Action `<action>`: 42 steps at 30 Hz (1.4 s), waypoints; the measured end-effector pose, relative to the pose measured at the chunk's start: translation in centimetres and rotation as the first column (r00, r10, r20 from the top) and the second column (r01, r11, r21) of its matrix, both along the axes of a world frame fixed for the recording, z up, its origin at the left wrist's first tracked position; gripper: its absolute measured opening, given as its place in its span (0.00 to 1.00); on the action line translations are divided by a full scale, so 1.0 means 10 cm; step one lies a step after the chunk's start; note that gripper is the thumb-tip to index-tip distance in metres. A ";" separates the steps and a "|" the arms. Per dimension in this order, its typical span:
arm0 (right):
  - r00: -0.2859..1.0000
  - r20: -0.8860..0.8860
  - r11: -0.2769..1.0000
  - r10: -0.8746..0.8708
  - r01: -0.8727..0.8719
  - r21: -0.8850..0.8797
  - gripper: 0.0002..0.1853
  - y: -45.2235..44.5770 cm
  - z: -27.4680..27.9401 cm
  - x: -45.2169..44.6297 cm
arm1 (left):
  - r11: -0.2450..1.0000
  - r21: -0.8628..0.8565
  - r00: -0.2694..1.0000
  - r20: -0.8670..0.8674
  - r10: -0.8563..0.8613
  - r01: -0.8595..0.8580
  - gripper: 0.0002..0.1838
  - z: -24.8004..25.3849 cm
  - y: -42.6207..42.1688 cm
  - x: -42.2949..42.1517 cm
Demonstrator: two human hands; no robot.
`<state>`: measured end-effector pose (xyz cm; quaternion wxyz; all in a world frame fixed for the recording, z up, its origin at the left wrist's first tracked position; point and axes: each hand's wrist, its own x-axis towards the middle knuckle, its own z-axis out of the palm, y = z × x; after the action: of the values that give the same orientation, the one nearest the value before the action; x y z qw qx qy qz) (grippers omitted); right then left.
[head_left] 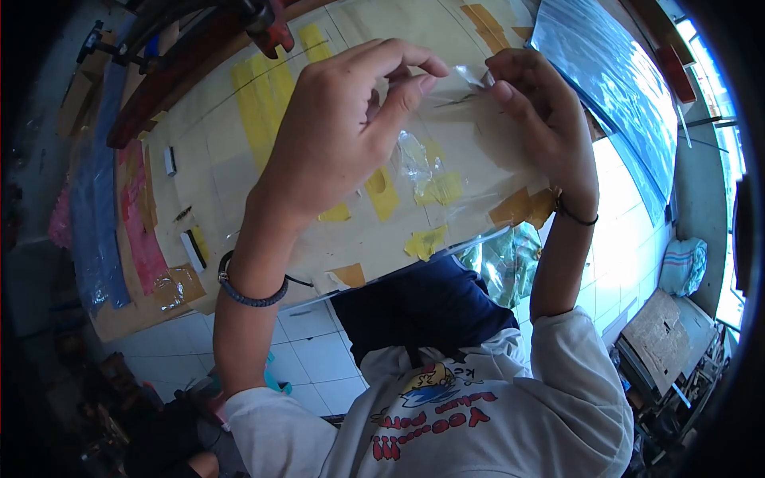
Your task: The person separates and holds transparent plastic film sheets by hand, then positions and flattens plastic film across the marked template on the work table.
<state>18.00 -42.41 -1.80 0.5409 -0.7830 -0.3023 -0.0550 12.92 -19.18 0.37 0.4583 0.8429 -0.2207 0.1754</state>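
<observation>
printed t-shirt (470, 422) spread nearest, along the bottom. at left, above a tape-patched worktop (319, 251), the left hand (331, 123) had thumb and forefinger close together; whether they gripped anything could not be told. just right of that hand was a small clear plastic scrap (468, 76), its right end pinched by the right hand (550, 115). farther right lay a bluish plastic sheet (613, 88).

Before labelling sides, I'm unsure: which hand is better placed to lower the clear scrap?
Likely the right hand: it seems to pinch the clear scrap; contact by the left hand is unclear.
</observation>
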 end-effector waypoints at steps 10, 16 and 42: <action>0.990 -0.124 0.989 0.074 -0.057 0.138 0.17 -0.12 0.03 -0.05 | 0.973 -0.225 0.981 -0.168 -0.100 0.060 0.12 0.02 0.00 -0.02; 0.991 -0.109 0.972 0.083 -0.056 0.227 0.14 -0.12 0.01 -0.06 | 0.983 -0.178 0.928 -0.356 -0.106 0.044 0.20 0.15 -0.02 -0.08; 0.997 0.029 0.969 0.072 -0.077 0.233 0.08 -0.16 -0.05 -0.03 | 0.954 -0.072 0.892 -0.340 -0.298 0.291 0.27 0.39 0.28 -0.18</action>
<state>17.73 -44.05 -2.27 0.6280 -0.7011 -0.3285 -0.0779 11.15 -16.37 4.26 0.5191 0.8129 -0.2599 -0.0455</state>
